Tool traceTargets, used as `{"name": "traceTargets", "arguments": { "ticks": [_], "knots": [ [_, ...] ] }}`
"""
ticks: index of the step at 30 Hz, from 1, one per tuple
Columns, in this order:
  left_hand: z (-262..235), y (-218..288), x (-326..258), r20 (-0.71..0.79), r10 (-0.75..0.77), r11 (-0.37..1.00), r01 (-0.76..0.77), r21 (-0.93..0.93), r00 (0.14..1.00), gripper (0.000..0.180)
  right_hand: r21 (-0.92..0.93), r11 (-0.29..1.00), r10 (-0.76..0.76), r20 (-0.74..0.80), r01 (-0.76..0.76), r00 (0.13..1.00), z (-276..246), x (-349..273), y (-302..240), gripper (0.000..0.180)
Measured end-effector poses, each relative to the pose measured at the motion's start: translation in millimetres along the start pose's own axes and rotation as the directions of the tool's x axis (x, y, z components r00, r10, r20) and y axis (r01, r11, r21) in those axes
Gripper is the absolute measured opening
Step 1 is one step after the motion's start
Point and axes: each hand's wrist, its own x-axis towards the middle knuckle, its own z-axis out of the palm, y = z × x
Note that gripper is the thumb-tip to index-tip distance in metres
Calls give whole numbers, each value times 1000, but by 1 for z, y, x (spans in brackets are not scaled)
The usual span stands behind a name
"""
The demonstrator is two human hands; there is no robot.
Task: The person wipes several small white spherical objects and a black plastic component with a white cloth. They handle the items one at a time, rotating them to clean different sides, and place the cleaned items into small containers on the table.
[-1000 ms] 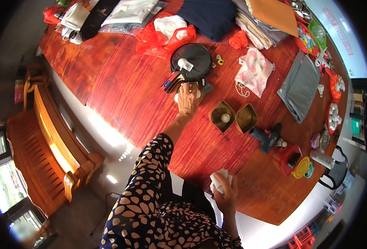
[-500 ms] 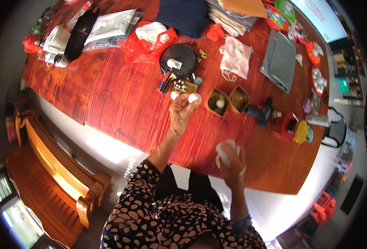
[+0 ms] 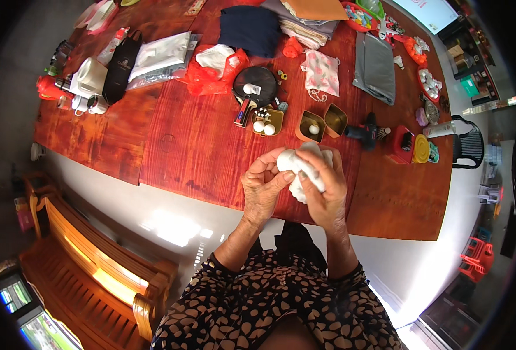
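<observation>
My hands meet over the table's near edge, around a crumpled white cloth point(image 3: 300, 188). My left hand point(image 3: 260, 188) pinches a smooth, round white ball point(image 3: 286, 160) against it; the ball is partly covered. My right hand point(image 3: 326, 189) is closed on the bunched cloth, its thumb pressing on the folds. Just beyond, two white balls point(image 3: 269, 129) lie in a small gold-coloured box point(image 3: 276, 120) with a black-and-white patterned item point(image 3: 262, 114). Another white ball point(image 3: 313, 129) sits in an open box point(image 3: 303, 137) to the right, beside a second open box point(image 3: 335, 119).
A round black case point(image 3: 257, 81) lies behind the boxes. To the right are a dark power-tool-shaped object point(image 3: 363, 133), a shuttlecock point(image 3: 383, 133) and a red container point(image 3: 399, 144). Folded cloths point(image 3: 249, 29) and a red plastic bag point(image 3: 202, 80) lie farther back. A wooden bench point(image 3: 95, 262) stands at left.
My left hand has drawn back from the gold-coloured box toward me. My right hand has brought the white cloth up to meet it. Two balls now show in the gold-coloured box.
</observation>
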Motion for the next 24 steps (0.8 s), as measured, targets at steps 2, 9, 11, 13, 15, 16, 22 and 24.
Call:
{"name": "traceTargets", "arguments": {
  "ticks": [2,9,11,13,15,16,22,24],
  "knots": [
    [2,13,-4,34,13,998,-15,61,999,42,135,983,118,48,-124,992,-2,0,-4,34],
    [0,49,-18,164,29,946,-80,313,986,43,0,995,-98,87,98,991,-3,-9,-32,44],
    [-1,58,-23,213,30,920,-111,377,977,42,-56,989,-128,105,135,986,-2,-19,-47,43],
    [-1,66,-30,252,23,902,-129,412,967,42,-78,985,-144,148,157,979,-3,-28,-59,42],
    [1,75,-39,296,7,880,-146,451,955,42,-46,988,-137,171,147,976,-5,-34,-62,39],
    [2,78,-42,314,7,871,-160,464,950,42,2,991,-131,177,133,975,-8,-35,-63,38],
    [12,80,-56,274,-9,916,-101,388,962,43,350,929,76,147,-123,986,-11,-40,-52,29],
    [17,80,-60,231,-2,931,-83,356,973,44,95,994,-63,71,56,996,-12,-46,-63,31]
  ]
}}
